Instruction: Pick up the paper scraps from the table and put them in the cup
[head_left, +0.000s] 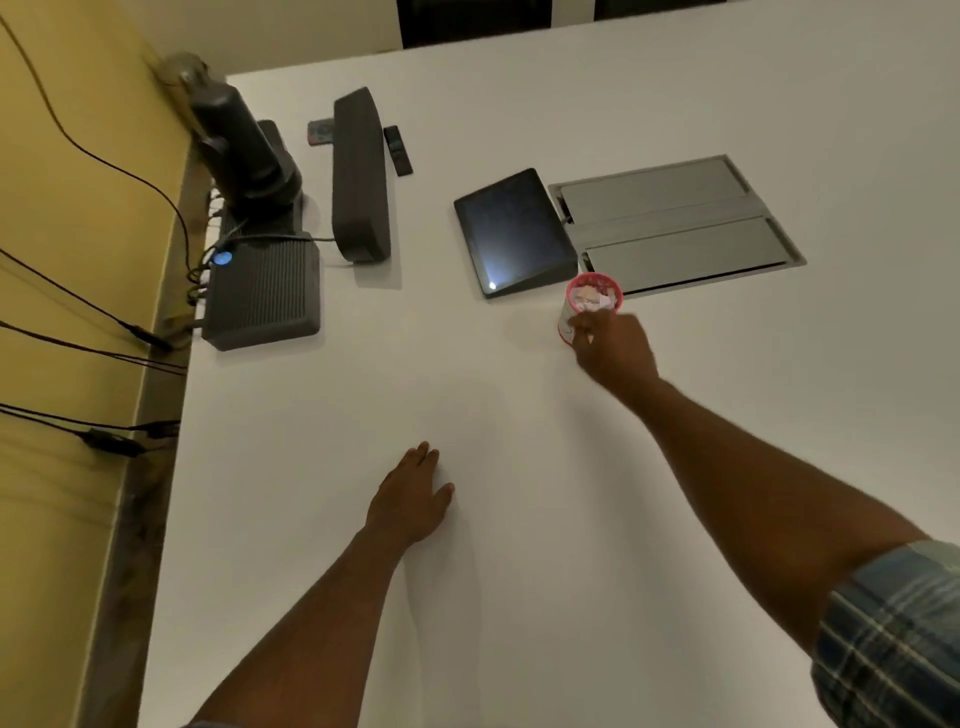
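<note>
Round red-rimmed cup (592, 306) seemingly holds crumpled scraps (589, 297).

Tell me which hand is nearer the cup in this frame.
Right. The right hand is at the cup, fingers against its near side just below the rim. The left hand lies flat on the table, well short of the cup and to its left.

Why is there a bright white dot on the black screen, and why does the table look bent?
In the head view, the dot on the tablet looks like glare from a lamp overhead. The wide lens curves the table edges. The room is dim and warm; soft shadows sit beside the left hand and arm. The right hand at the cup is slightly blurred.
</note>
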